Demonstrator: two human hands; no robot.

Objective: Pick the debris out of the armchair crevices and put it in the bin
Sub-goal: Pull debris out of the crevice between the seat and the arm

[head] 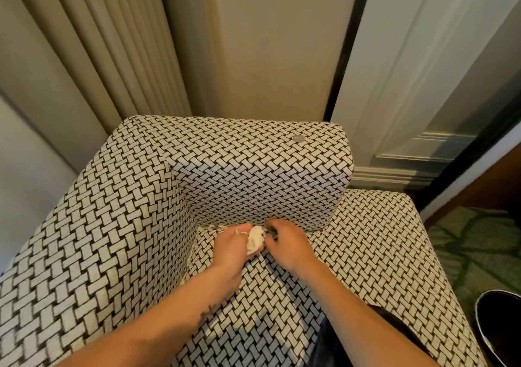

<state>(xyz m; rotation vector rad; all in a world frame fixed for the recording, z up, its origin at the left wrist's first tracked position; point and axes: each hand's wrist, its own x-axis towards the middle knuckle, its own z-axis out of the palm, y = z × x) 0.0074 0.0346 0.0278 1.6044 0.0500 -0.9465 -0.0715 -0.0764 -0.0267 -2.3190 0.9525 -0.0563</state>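
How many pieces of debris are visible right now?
1: a white wad in the left hand, at the armchair back crevice. More may lie hidden deeper.

I have little room at the far crevice: the left hand (231,249) and right hand (290,242) sit close together there, and a white wad of paper (256,239) in the left one's fingers fills the gap between them. The backrest (262,186) rises as a wall just beyond, and the tall left arm (112,225) closes off that side, so the far left corner is a tight pocket. The near seat (267,310) lies open apart from both forearms crossing it. To the right, the low right arm (380,239) leaves a way over to the bin (477,314), which stands on the carpet (465,248) near right, mouth upward.
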